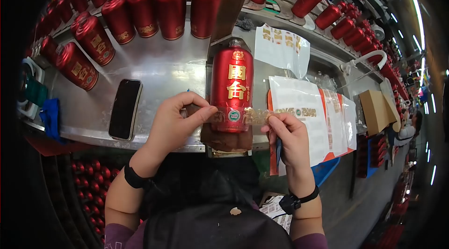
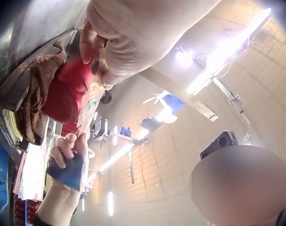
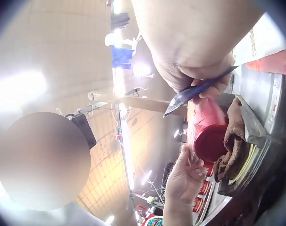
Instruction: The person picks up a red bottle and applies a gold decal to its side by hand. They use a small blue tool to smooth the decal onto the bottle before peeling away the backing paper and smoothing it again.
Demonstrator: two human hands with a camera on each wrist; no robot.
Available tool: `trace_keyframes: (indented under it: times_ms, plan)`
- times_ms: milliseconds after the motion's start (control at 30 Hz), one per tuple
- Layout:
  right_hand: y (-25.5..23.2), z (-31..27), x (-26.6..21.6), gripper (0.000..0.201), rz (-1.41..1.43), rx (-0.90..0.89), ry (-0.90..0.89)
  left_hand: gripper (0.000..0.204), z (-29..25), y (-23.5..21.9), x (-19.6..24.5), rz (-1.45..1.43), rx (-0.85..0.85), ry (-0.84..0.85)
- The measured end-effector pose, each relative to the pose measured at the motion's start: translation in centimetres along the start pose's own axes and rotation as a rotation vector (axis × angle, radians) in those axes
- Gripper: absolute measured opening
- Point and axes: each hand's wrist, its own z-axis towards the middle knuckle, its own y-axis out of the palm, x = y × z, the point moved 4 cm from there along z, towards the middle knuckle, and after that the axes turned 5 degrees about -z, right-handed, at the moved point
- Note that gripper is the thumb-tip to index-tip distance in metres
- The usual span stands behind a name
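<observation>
Label strip (image 1: 256, 116): pinched 9 o'clock end in left hand (image 1: 180, 119), 3 o'clock end in right hand (image 1: 289, 139) alongside flat blue tool (image 3: 193, 96); held across lower part of red bottle (image 1: 230, 92), laid at 3 o'clock from phone (image 1: 125, 108).

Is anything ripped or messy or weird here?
Yes, one thing: a ragged pale patch shows on the dark apron. It stands out and could be a tear or a stuck scrap; I can't tell which. The red bottle behind the see-through strip shows no clear damage.
</observation>
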Motion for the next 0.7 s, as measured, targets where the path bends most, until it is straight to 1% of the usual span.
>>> trace_keyframes:
  times_ms: [133, 233, 700]
  plan:
    - [0.1, 0.6, 0.0, 0.017, 0.001, -0.006, 0.006, 0.011, 0.4, 0.1, -0.4, 0.004, -0.008, -0.041]
    - [0.0, 0.9, 0.1, 0.017, 0.020, -0.015, 0.004, 0.011, 0.6, 0.2, -0.5, -0.064, 0.001, -0.055]
    - [0.0, 1.2, 0.3, 0.015, 0.055, -0.024, 0.029, 0.009, 0.8, 0.2, -1.2, -0.122, -0.010, -0.069]
